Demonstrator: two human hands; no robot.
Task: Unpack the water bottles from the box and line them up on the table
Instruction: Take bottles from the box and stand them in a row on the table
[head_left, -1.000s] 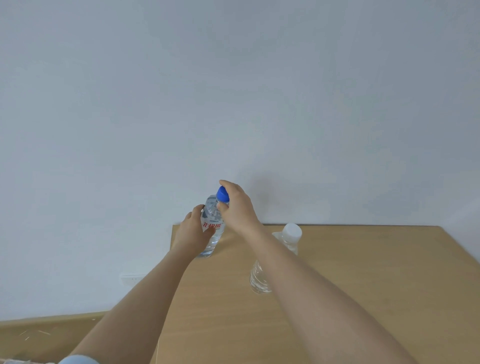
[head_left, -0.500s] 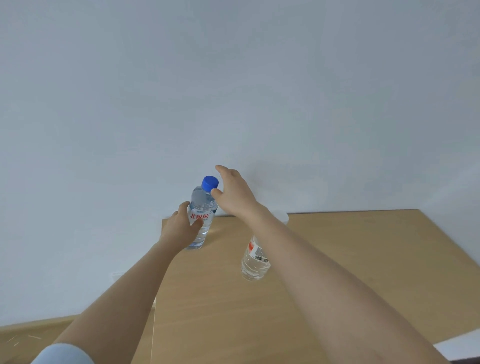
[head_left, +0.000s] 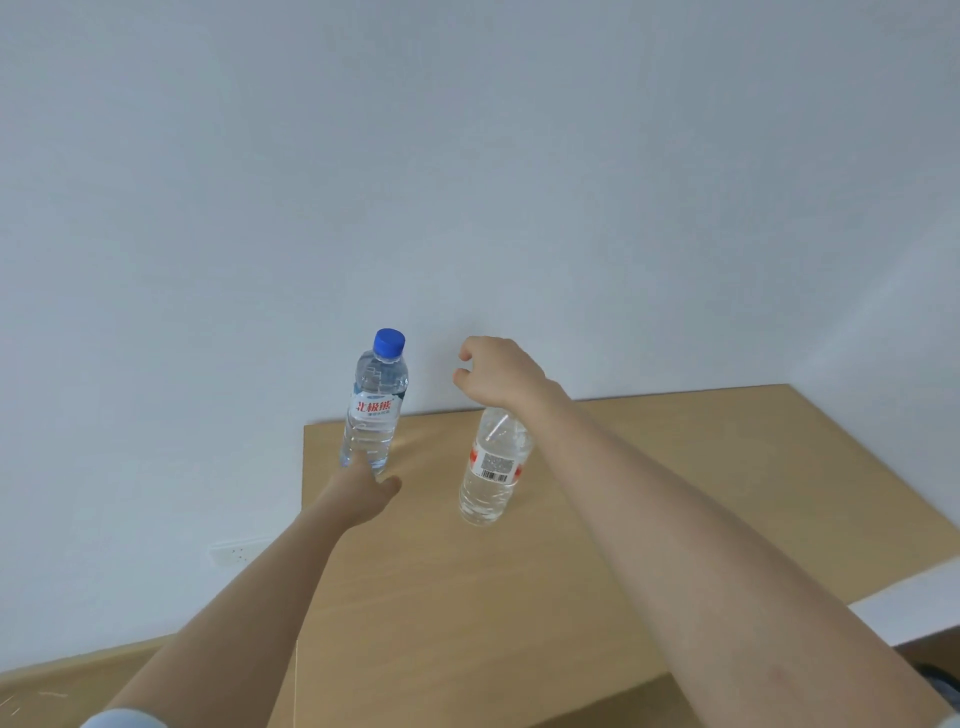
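Note:
A clear water bottle with a blue cap (head_left: 375, 400) and a red-lettered label stands upright at the far left corner of the wooden table (head_left: 701, 467). My left hand (head_left: 359, 493) lies just in front of its base, fingers reaching toward the bottle's foot and not wrapped round it. A second clear bottle (head_left: 493, 467) with a red-and-white barcode label stands to the right; its cap is hidden behind my right wrist. My right hand (head_left: 500, 371) hovers above that bottle with loosely curled fingers, holding nothing. The box is out of view.
A pale wall rises directly behind the table's far edge. A white wall socket (head_left: 236, 553) sits low on the left. A wooden surface (head_left: 52, 686) shows at the lower left and a white surface (head_left: 914, 597) beyond the table's right edge.
My left hand has let go of the blue-capped bottle and dropped to its base. My right hand came off the blue cap and moved right, above the second bottle.

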